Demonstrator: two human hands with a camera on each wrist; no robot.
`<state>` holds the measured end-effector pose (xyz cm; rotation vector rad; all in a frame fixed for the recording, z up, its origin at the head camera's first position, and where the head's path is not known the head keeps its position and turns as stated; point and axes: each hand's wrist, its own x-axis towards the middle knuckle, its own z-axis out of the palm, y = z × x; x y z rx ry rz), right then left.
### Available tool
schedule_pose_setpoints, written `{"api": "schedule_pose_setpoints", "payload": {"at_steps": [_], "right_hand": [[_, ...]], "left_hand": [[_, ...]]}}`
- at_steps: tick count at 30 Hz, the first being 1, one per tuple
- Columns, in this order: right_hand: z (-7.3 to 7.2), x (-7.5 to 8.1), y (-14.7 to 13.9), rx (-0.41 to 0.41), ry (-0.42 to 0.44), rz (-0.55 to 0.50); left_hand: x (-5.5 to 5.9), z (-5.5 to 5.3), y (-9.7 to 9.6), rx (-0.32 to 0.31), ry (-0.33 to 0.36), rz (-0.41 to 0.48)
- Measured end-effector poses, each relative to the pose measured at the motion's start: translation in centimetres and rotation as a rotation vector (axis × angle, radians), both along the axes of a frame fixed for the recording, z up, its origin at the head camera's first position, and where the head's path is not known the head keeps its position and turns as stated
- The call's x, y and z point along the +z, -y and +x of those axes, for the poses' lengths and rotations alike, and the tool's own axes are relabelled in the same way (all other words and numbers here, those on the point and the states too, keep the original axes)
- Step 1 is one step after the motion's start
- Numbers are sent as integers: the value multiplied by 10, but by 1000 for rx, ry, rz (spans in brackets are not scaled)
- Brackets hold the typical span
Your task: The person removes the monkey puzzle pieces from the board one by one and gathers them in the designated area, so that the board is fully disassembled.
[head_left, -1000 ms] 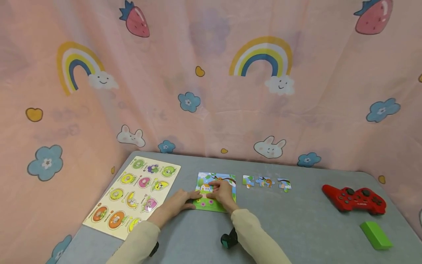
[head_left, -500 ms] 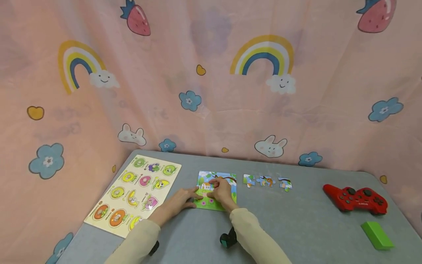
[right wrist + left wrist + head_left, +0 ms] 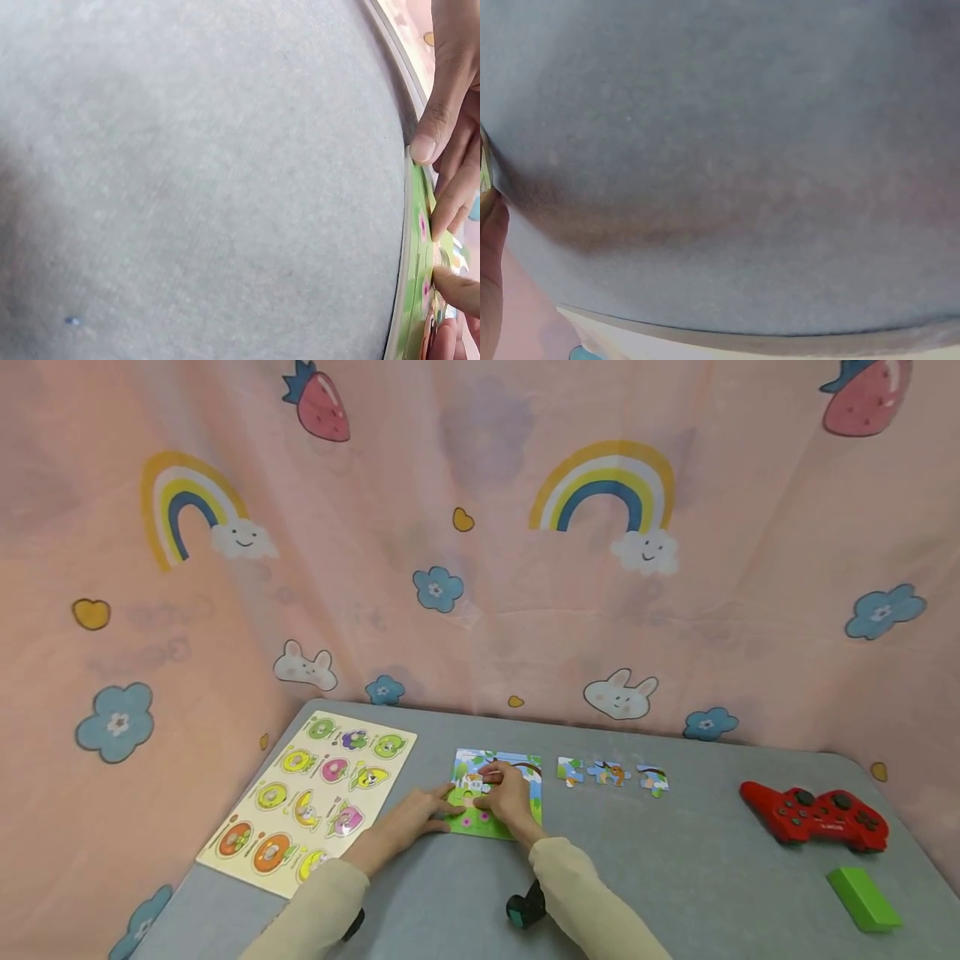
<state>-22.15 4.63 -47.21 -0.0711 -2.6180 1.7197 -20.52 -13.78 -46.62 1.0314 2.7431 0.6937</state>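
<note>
In the head view a small jigsaw puzzle board with a house, flowers and a green border lies flat on the table. My left hand holds its front left corner, thumb at the edge and a finger on the picture. The right wrist view shows the left thumb against that corner. Over the middle of the picture, my right hand pinches what looks like a puzzle piece, mostly hidden by its fingers. Right of the board lie three loose jigsaw pieces: a leafy one, an animal one and a branch one.
On the left lies a cream fruit board with several colourful fruit shapes. A red game controller and a green block are at the right. A pink printed curtain hangs behind the grey table.
The right hand's fingers shift slightly over the house part of the picture. The left hand stays at the board's corner. The whole view drifts a little, and the loose pieces stay in place.
</note>
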Motion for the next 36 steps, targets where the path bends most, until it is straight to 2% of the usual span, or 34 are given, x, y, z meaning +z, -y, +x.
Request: {"api": "schedule_pose_setpoints", "payload": {"at_steps": [8,19,28,36], "right_hand": [[-2,-1,-3,1,-12,-5],[-3,-2,-3,-12,-21,23],[-3,0,-6,30,-37,68],[-3,0,-10,107,-53,110]], "left_hand": [[-3,0,-5,7,-84,-23],[-2,2,-2,43,-5,76],[-5,3,1,32,-42,81],[-6,4,1,41,-29,96]]}}
